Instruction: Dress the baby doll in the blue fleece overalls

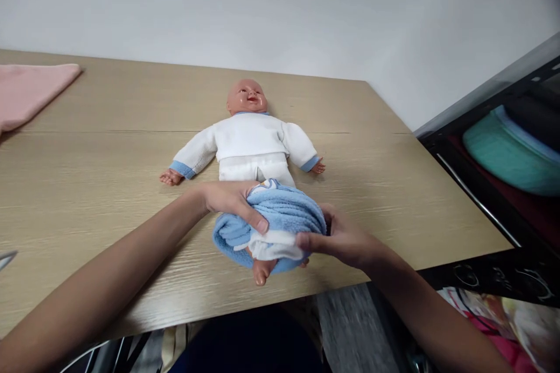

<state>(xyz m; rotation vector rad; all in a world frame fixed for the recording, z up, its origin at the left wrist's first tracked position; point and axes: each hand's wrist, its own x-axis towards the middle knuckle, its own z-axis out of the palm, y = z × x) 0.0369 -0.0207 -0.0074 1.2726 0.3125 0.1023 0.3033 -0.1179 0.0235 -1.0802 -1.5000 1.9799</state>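
A baby doll (251, 134) lies on its back on the wooden table, head toward the wall, in a white top with blue cuffs and a white garment at the hips. Bunched around its lower legs is a blue and white cloth garment (284, 210), probably trousers. My left hand (236, 201) grips the bunched cloth from the left, thumb on top. From the right, my right hand (335, 239) pinches the white edge, its fingers partly hidden behind the cloth. One doll foot (262, 271) pokes out below the cloth; only the toes of the other show.
The wooden table (131, 99) meets a pale wall at the back. A pink cloth (35, 93) lies at its far left. To the right, a dark shelf holds a teal basin-like item (511, 151). Colourful bags (503, 320) sit low at the right.
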